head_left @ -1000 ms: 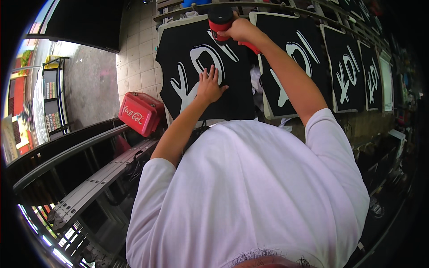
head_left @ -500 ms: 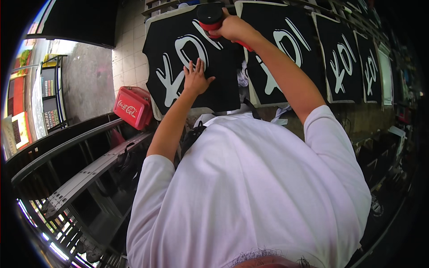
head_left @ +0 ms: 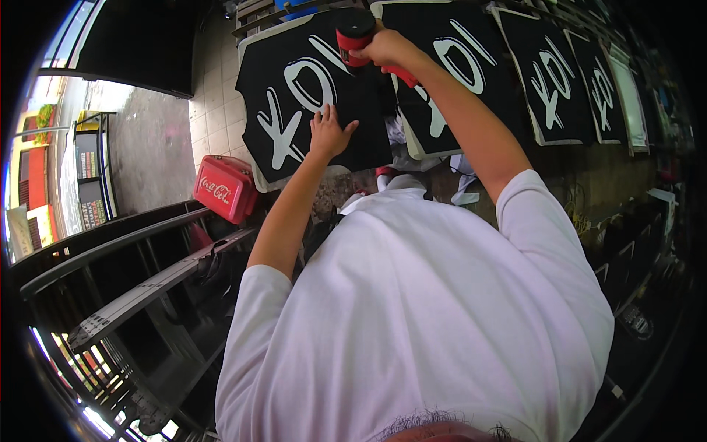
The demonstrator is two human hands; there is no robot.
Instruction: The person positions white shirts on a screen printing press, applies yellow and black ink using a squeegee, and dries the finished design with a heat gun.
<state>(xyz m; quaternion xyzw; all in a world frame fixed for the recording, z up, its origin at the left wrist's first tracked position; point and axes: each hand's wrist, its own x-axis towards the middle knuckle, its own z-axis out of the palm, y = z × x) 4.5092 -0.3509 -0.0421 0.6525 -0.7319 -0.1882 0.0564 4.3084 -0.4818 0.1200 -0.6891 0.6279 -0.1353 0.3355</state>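
Note:
My right hand (head_left: pixel 387 51) grips a red hand-held tool with a black round top (head_left: pixel 352 43), over the upper right part of a black fabric panel (head_left: pixel 261 88) printed with large white lettering, on a pale board. My left hand (head_left: pixel 331 136) rests spread, fingers apart, on that panel at the lower part of the print. A second, similarly printed black panel (head_left: pixel 493 88) lies beside it, partly behind my right forearm.
More printed panels (head_left: pixel 552 96) continue in a row to the right. A red plastic box (head_left: pixel 239 188) stands left of the first panel. Metal rails (head_left: pixel 110 247) run at lower left. Tiled floor (head_left: pixel 213 110) and an open doorway onto a street are at left.
The panels sit higher and slightly further left in the picture. The held tool has moved a little right and down relative to the first print. My left hand stays spread on that panel.

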